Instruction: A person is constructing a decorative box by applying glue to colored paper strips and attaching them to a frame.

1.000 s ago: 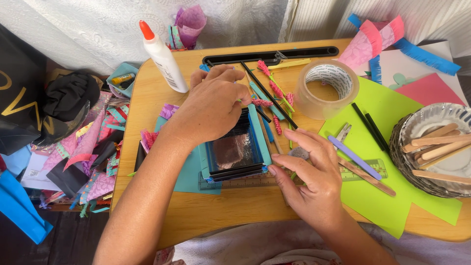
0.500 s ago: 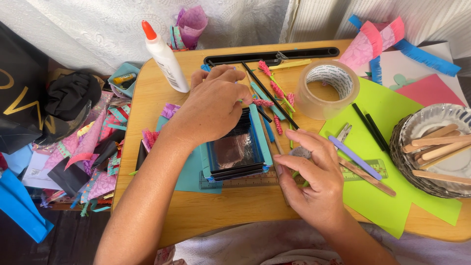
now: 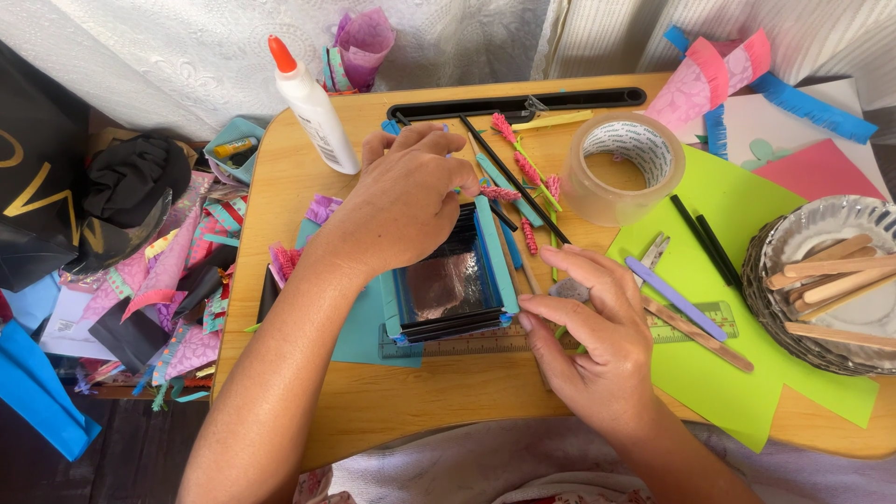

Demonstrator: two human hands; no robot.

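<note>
centre of frame: left hand [image 3: 411, 201] pressed flat, fingers spread on teal-edged black frame [image 3: 453, 285]; right hand [image 3: 597, 341] pinching its lower-right corner over clear ruler [image 3: 523, 338]. step prob. aligning an edge; next needs steady hold, w/ glue bottle [image 3: 310, 105] upper left.

Your left hand [image 3: 403, 201] and right hand [image 3: 597, 341] are both bare: no gloves, rings, watch or bracelet show. Both forearms are uncovered up to the picture's bottom edge, with no sleeve in sight. Your nails are short and unpainted. Pale cloth covers your lap [image 3: 467, 467].
</note>
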